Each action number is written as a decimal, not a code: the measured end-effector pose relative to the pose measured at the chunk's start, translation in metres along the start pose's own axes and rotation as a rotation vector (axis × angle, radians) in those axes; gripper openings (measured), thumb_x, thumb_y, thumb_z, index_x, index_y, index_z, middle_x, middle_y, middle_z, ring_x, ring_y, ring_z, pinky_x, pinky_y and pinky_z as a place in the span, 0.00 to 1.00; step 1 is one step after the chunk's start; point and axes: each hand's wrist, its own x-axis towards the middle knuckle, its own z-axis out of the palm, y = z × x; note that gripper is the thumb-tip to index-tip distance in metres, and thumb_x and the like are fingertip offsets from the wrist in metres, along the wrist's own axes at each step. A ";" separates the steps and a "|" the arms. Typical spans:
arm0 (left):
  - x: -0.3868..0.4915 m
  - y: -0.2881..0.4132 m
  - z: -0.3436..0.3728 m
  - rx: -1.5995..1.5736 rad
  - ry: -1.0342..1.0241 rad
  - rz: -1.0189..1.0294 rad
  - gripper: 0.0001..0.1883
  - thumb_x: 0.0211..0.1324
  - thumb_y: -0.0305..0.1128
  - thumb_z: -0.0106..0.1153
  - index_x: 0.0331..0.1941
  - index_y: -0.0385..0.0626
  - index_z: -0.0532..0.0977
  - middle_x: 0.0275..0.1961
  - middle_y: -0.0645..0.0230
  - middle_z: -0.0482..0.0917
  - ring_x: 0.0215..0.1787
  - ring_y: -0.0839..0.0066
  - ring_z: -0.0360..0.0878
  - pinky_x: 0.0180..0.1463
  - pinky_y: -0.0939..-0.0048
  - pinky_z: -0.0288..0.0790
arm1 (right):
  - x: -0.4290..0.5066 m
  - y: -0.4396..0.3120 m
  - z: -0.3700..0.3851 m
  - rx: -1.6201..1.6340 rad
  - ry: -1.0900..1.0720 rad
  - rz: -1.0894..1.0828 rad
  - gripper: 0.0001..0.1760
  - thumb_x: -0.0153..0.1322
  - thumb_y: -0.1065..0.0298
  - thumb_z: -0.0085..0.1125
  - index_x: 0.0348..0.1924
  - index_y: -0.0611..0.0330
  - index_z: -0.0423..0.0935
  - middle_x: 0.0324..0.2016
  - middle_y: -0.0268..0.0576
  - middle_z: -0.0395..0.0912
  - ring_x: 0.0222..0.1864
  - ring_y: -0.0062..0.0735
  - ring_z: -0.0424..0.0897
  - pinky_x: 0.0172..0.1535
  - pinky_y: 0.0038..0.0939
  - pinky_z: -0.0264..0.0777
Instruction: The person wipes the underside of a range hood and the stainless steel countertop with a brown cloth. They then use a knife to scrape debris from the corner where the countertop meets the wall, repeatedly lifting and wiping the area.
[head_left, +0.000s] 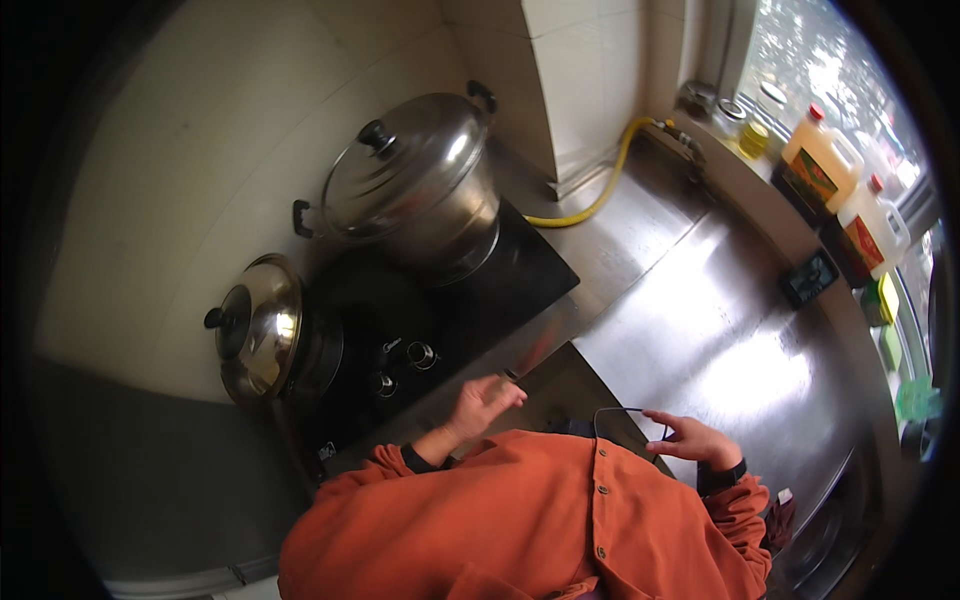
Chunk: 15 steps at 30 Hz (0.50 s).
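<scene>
My left hand (484, 409) is held above the front edge of the black glass cooktop (450, 319), thumb apart from the fingers, with nothing visible in it. Over the left edge of the steel counter (697, 322), my right hand (694, 439) has finger and thumb spread. A thin dark cable (619, 409) loops from the front of my orange jacket (517, 510) to the fingers of that hand; no clear grip on it shows. Two control knobs (422, 355) lie beyond my left hand. A large lidded stainless steel pot (431, 195) stands on the back burner.
A pan with a domed metal lid (262, 337) sits at the cooktop's left. A yellow hose (600, 206) runs behind the counter. Along the windowsill stand glass jars (752, 140), two plastic jugs (825, 169) and a phone (811, 279). A sink (825, 517) lies at lower right.
</scene>
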 end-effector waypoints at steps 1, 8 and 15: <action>0.003 0.021 -0.005 0.067 0.079 0.172 0.07 0.57 0.31 0.51 0.33 0.40 0.75 0.32 0.73 0.78 0.32 0.84 0.74 0.40 0.81 0.68 | -0.001 -0.007 -0.017 -0.190 -0.019 -0.029 0.38 0.61 0.47 0.59 0.59 0.55 0.58 0.39 0.56 0.75 0.37 0.46 0.76 0.42 0.33 0.69; 0.031 0.138 -0.101 -0.253 1.002 0.499 0.26 0.59 0.46 0.46 0.55 0.40 0.61 0.57 0.63 0.67 0.61 0.73 0.58 0.64 0.68 0.48 | 0.048 -0.097 -0.098 0.022 0.170 -0.562 0.28 0.68 0.59 0.52 0.58 0.60 0.60 0.48 0.44 0.71 0.46 0.30 0.73 0.49 0.28 0.66; 0.084 0.140 -0.231 -0.498 1.139 0.095 0.16 0.53 0.51 0.54 0.36 0.53 0.67 0.57 0.62 0.65 0.63 0.69 0.56 0.62 0.55 0.44 | 0.153 -0.228 -0.132 0.643 0.312 -0.575 0.31 0.71 0.48 0.42 0.61 0.58 0.55 0.57 0.45 0.60 0.58 0.34 0.61 0.57 0.29 0.58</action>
